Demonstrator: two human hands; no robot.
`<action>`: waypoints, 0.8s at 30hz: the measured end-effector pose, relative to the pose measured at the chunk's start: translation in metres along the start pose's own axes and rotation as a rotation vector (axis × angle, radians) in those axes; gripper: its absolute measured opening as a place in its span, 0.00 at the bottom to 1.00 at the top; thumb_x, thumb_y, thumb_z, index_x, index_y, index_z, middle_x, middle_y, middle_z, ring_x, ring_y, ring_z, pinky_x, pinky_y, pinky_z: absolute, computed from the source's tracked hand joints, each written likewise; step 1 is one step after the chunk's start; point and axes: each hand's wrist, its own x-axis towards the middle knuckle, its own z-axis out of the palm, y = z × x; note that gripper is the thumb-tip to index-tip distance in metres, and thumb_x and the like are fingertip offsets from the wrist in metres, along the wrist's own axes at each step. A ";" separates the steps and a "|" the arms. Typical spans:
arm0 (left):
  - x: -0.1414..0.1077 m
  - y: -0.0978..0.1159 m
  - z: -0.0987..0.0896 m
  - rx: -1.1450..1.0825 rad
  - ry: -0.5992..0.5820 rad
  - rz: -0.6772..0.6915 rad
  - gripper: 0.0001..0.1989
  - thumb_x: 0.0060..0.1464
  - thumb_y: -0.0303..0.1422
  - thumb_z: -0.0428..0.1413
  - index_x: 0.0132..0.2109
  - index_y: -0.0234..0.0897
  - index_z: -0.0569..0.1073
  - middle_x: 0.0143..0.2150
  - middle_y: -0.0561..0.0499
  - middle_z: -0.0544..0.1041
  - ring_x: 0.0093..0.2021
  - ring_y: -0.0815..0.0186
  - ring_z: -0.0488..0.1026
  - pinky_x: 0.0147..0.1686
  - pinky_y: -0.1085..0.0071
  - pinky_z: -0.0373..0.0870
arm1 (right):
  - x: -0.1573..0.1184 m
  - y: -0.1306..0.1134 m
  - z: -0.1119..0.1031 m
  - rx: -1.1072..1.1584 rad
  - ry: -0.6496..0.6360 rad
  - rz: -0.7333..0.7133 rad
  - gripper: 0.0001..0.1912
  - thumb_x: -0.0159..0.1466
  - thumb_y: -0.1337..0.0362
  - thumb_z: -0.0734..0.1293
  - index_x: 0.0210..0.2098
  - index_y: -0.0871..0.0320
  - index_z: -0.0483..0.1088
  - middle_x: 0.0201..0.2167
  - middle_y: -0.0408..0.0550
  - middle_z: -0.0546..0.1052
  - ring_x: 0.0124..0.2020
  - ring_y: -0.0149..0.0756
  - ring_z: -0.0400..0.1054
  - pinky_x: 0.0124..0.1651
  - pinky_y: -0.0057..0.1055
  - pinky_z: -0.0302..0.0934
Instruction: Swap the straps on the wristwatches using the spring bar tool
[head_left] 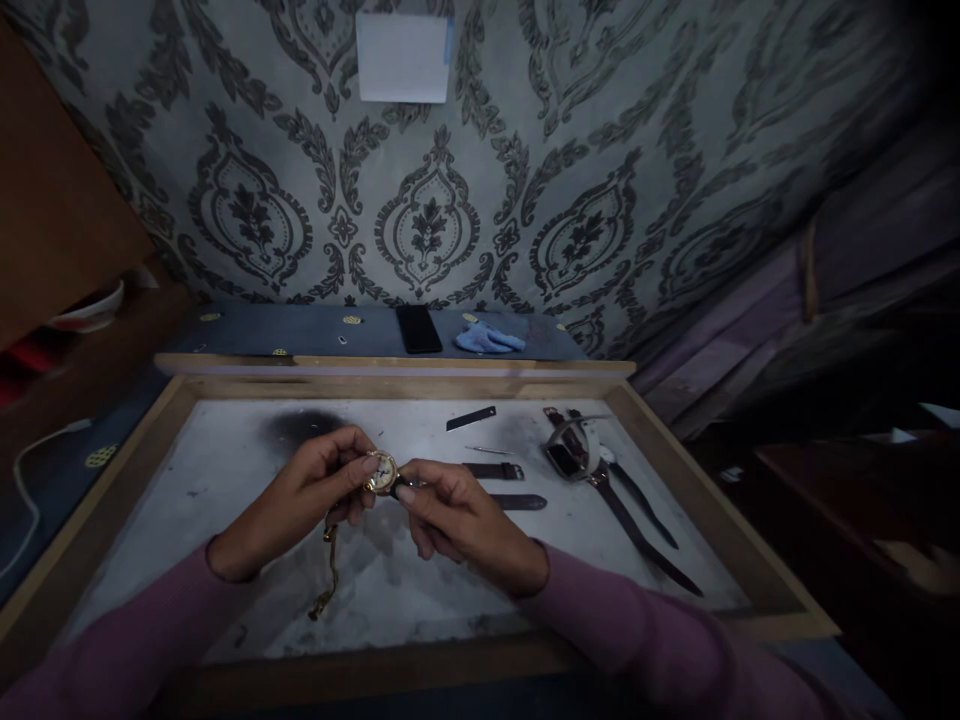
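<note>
A small gold wristwatch [382,472] with a pale dial is pinched between the thumb and fingers of my left hand [330,478], dial facing up toward me. Below that hand dangles a gold chain-like bracelet [331,575]; where it joins the watch is hidden. My right hand [454,510] is closed at the watch's right edge, thumb and forefinger pressed together. A small dark piece shows by its fingertips, too unclear to name. Just beyond my right hand lie two dark strap pieces [521,502], one with a buckle.
A wooden-rimmed tray [712,510] with a whitish floor spans the table. In it lie a dark flat blade [471,418], a thin metal tool [489,450] and several strapped watches [570,458] at right. Behind its rim are a black phone [418,329] and a blue cloth [489,338].
</note>
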 end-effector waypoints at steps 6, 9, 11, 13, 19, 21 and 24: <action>0.000 0.000 0.003 0.026 0.017 0.027 0.14 0.60 0.42 0.55 0.33 0.36 0.66 0.24 0.57 0.70 0.20 0.74 0.66 0.18 0.79 0.58 | 0.000 0.001 0.001 -0.066 0.048 -0.033 0.16 0.66 0.56 0.64 0.41 0.64 0.73 0.12 0.35 0.67 0.10 0.19 0.47 0.14 0.20 0.40; -0.001 -0.001 0.003 0.052 0.019 0.049 0.13 0.60 0.41 0.54 0.34 0.37 0.66 0.25 0.57 0.71 0.21 0.74 0.66 0.19 0.78 0.59 | 0.000 0.001 0.002 -0.079 0.065 -0.022 0.16 0.66 0.56 0.64 0.41 0.64 0.73 0.12 0.35 0.66 0.11 0.19 0.46 0.15 0.21 0.39; -0.001 -0.002 0.003 0.064 0.016 0.059 0.13 0.61 0.41 0.54 0.34 0.37 0.66 0.25 0.57 0.71 0.22 0.73 0.66 0.19 0.78 0.59 | 0.000 0.001 0.002 -0.080 0.074 -0.027 0.16 0.66 0.55 0.64 0.40 0.63 0.73 0.13 0.35 0.66 0.11 0.19 0.46 0.15 0.21 0.38; -0.001 -0.003 0.003 0.074 0.012 0.065 0.13 0.61 0.41 0.54 0.34 0.37 0.66 0.25 0.57 0.71 0.22 0.73 0.66 0.19 0.78 0.59 | 0.000 0.002 0.001 -0.087 0.075 -0.037 0.16 0.66 0.54 0.64 0.39 0.63 0.73 0.13 0.35 0.66 0.11 0.20 0.46 0.15 0.21 0.38; 0.000 -0.005 0.004 0.088 -0.007 0.054 0.13 0.62 0.41 0.53 0.34 0.37 0.65 0.25 0.57 0.70 0.22 0.73 0.66 0.20 0.78 0.59 | 0.001 0.004 -0.001 -0.106 0.059 -0.030 0.17 0.65 0.53 0.64 0.39 0.63 0.72 0.15 0.36 0.67 0.12 0.20 0.46 0.15 0.21 0.40; 0.001 -0.005 0.004 0.075 -0.012 0.042 0.14 0.61 0.43 0.53 0.33 0.37 0.66 0.25 0.57 0.70 0.22 0.73 0.66 0.20 0.77 0.59 | 0.001 0.004 -0.001 -0.113 0.059 -0.014 0.18 0.66 0.52 0.64 0.39 0.63 0.72 0.16 0.36 0.67 0.12 0.20 0.46 0.15 0.21 0.40; 0.002 -0.004 0.003 0.056 -0.016 0.015 0.16 0.59 0.45 0.55 0.33 0.36 0.66 0.24 0.57 0.70 0.21 0.73 0.66 0.19 0.77 0.58 | 0.000 0.004 -0.001 -0.115 0.054 -0.010 0.19 0.66 0.51 0.63 0.40 0.63 0.71 0.15 0.36 0.66 0.12 0.20 0.46 0.16 0.22 0.39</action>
